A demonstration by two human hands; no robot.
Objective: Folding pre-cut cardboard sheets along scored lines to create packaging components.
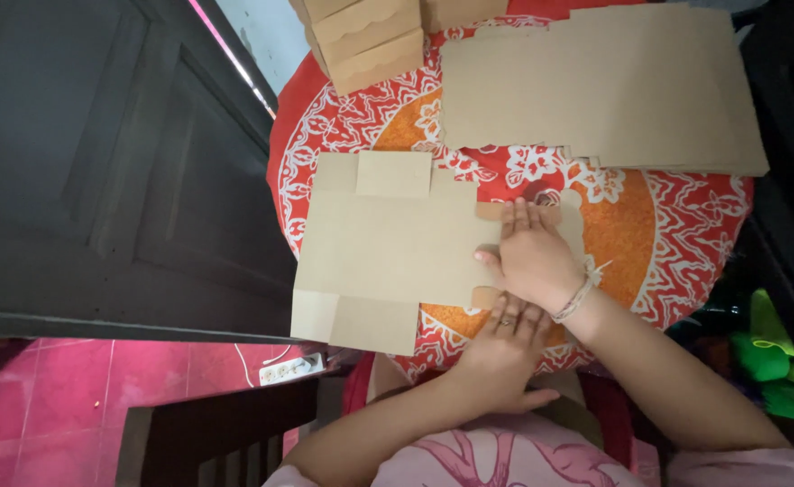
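A flat brown cardboard box blank (pixel 388 252) lies unfolded on the round surface (pixel 685 234), which wears a red and orange patterned cloth; the blank's left part and lower flaps reach past the surface's edge and hang over the pink floor (pixel 72 397). The right hand (pixel 532 257) lies flat, fingers straight and together, pressing the blank's right end down, so its grip is released rather than closed on anything. The left hand (pixel 505 347) rests palm down just below it at the near edge of the surface, fingers also spread and holding nothing. Since the blank is pinned only at one end, with so much of it unsupported, it could pivot or slide off toward the floor if the pressing hand lifts. A fold pressed while the sheet sits askew would likely crease off its scored line. Behind, a stack of flat blanks (pixel 613 86) lies near and some folded boxes (pixel 365 41) sit at the far edge; a sweeping flap could nudge either.
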